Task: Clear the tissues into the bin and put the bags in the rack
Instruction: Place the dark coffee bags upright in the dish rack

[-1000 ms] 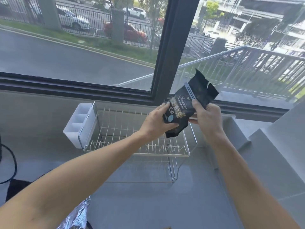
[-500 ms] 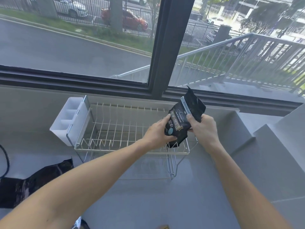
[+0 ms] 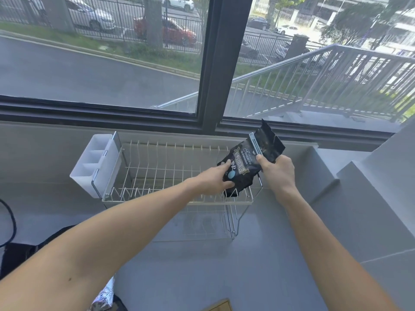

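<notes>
A black snack bag (image 3: 246, 162) with gold lettering stands tilted at the right end of the white wire rack (image 3: 157, 176), its lower corner down among the rack's wires. My left hand (image 3: 215, 178) grips its lower left side, thumb across the front. My right hand (image 3: 277, 170) pinches the bag's right edge just under the torn-open top. No tissues or bin show in this view.
A white divided caddy (image 3: 94, 162) hangs on the rack's left end. Another black bag (image 3: 20, 254) and a black cable (image 3: 11, 223) lie at the left edge, a silver foil bag (image 3: 104, 297) at the bottom. Grey steps (image 3: 370, 187) rise on the right.
Both hands have lowered the black bag from above the rack down into its right end. The view has tilted slightly downward.
</notes>
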